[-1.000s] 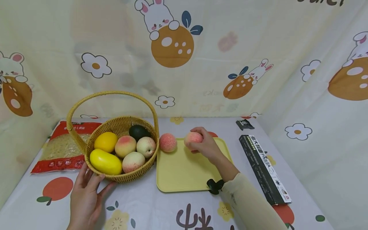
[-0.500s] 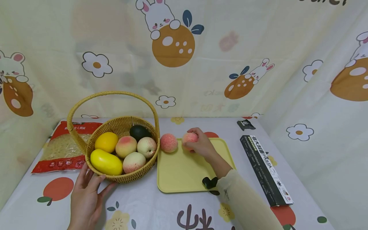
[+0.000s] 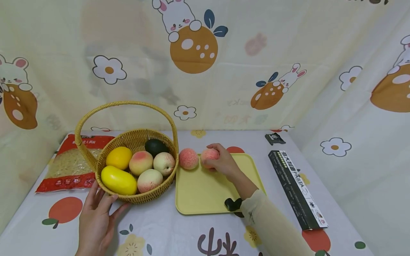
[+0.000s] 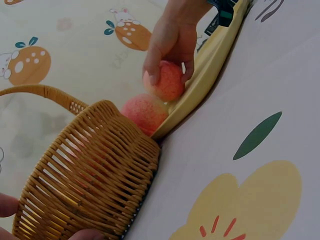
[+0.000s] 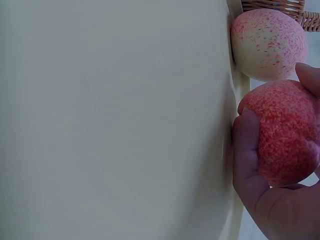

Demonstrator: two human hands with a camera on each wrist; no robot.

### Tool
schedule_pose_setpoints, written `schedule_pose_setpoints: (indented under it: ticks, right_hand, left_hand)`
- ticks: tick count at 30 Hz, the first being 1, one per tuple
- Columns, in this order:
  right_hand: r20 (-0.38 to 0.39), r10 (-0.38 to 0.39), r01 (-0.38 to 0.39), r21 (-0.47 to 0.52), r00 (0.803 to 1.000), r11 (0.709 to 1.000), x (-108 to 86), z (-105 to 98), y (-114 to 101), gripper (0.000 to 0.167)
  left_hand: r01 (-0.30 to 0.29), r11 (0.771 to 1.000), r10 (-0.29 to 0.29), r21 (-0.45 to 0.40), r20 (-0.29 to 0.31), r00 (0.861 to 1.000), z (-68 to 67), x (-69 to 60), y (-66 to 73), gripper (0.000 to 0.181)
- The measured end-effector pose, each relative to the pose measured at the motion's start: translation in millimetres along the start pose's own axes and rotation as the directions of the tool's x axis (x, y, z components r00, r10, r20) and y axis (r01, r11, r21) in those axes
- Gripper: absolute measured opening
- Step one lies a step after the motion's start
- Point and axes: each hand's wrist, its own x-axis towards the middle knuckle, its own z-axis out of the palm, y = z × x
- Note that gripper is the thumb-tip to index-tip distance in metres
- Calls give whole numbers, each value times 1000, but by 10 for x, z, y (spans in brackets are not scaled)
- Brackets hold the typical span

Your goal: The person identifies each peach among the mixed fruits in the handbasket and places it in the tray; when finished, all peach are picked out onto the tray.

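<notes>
Pink peach [image 3: 209, 155] in right grip [image 3: 225, 163], near far edge of tray [image 3: 205, 193]

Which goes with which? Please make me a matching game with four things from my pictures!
1. Tan woven basket with arched handle
2. Round pink peach farthest from the basket
3. Long black-and-white cardboard box
4. Flat red-and-clear plastic bag

A. printed with the word PASTA
B. holding two smooth yellow fruits, left hand touching it
C. partly behind the basket
D. held by the right hand

Pairs: 1-B, 2-D, 3-A, 4-C
</notes>
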Motion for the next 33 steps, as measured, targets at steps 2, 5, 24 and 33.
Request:
schedule_pose_setpoints:
  ticks: [2, 5, 24, 33]
  right_hand:
    - [11, 1, -1, 11, 1000, 1000, -1, -3, 7, 68]
    - [29, -2, 1, 28, 1000, 1000, -12, -7, 7, 72]
    - [34, 5, -6, 34, 999, 999, -147, -175, -97, 76]
    - [13, 4, -5, 51, 1000, 999, -244, -313, -45, 75]
  left_hand:
    - [0, 1000, 0, -2, 1, 1000, 0, -1, 0, 81]
    - [0, 1000, 0, -2, 0, 1000, -1, -3, -1, 81]
    - [1, 1000, -1, 22, -4, 1000, 11, -10, 9, 80]
    - [3, 1000, -3, 15, 2, 1000, 1, -6, 3, 80]
